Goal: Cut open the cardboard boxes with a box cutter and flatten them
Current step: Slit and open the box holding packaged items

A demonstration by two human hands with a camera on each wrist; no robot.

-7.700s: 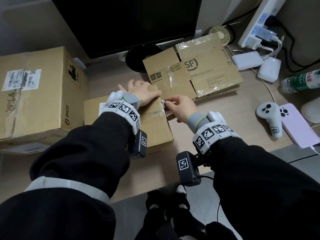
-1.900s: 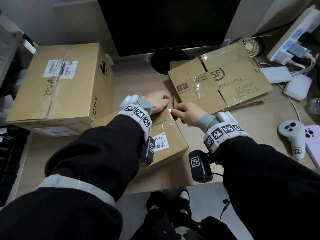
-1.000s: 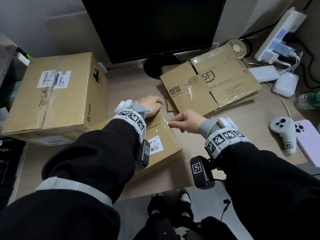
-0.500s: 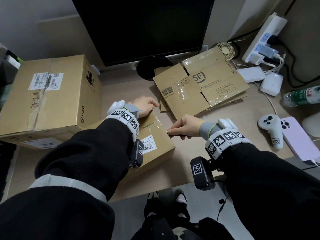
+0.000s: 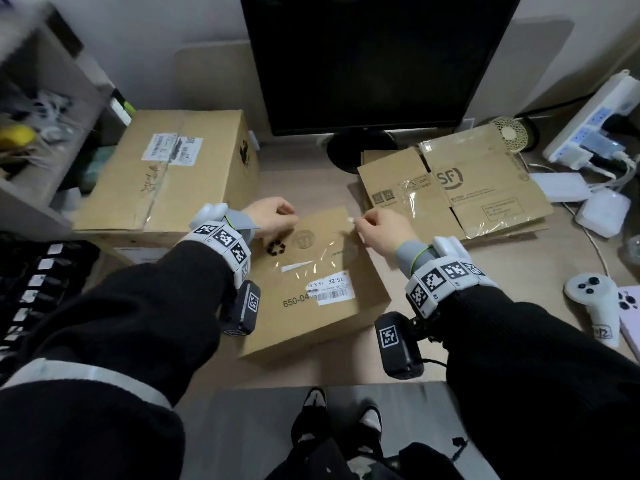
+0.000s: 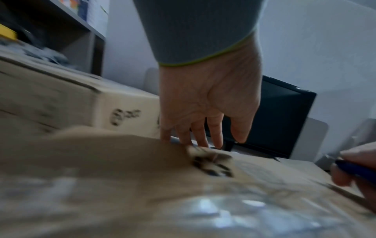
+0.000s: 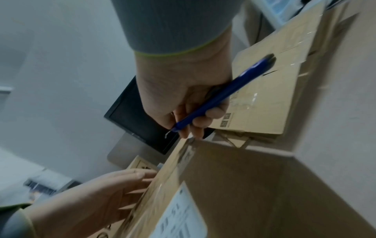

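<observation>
Small box [image 5: 311, 282] sits centre frame on the bench [image 5: 485, 271], tilted w/ its far edge raised. Its long axis runs from lower-left of frame toward upper-right, roughly away from the person.

R hand [image 5: 384, 228] at the box's far-right corner, upper-centre of frame. Grip clamped on the box cutter [image 7: 219, 96]: blue body across the palm, fingers curled round it, thin metal tip just past the fingertips, right beside the corner in the wrist view. Can't tell if the tip is touching tape or not.

L hand [image 5: 273, 216] at the far-left edge of the same box. Fingers [image 6: 195, 133] fairly straight, tips on the far edge, nothing clamped. Looks like it's steadying.

Key relation: the clear tape strip [image 5: 311, 265] on the top face lies below and left of the cutter tip in frame, i.e. toward the person. Guess is the next cut = a pull back along the seam. R hand is nearer that seam end, L hand is off to the side of it. Risk: the box is tilted, could slip under blade load.

Counts:
- uncut boxes: 2, small one in hand + large box [image 5: 166, 174] at left of frame, taped shut
- flattened cardboard [image 5: 450, 188]: 1 pile, upper right, looks like more than 1 sheet, exact no. unclear
- cutters: 1
- hands: 2

Monitor [image 5: 374, 60] behind, top centre.
</observation>
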